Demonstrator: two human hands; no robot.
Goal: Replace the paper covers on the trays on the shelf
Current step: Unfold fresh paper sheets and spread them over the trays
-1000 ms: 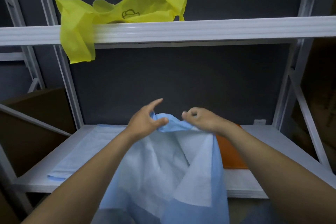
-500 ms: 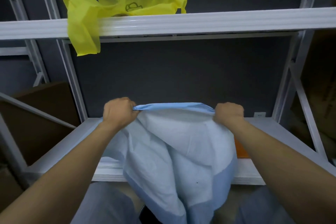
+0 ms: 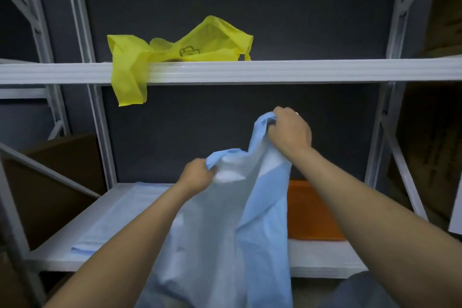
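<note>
White metal shelving stands against a dark grey wall. On the lower shelf [image 3: 325,255], right of centre, an orange tray [image 3: 310,212] lies partly hidden behind a blue paper cover [image 3: 225,232] hanging mid-frame. The left hand [image 3: 197,175] fists the cover's top edge, and the right hand [image 3: 291,131], higher, clenches another bunch. At lower left a flat blue sheet [image 3: 112,220] lies on the shelf. A crumpled yellow bag [image 3: 175,50] droops over the upper shelf [image 3: 325,71], its contents unseen.
</note>
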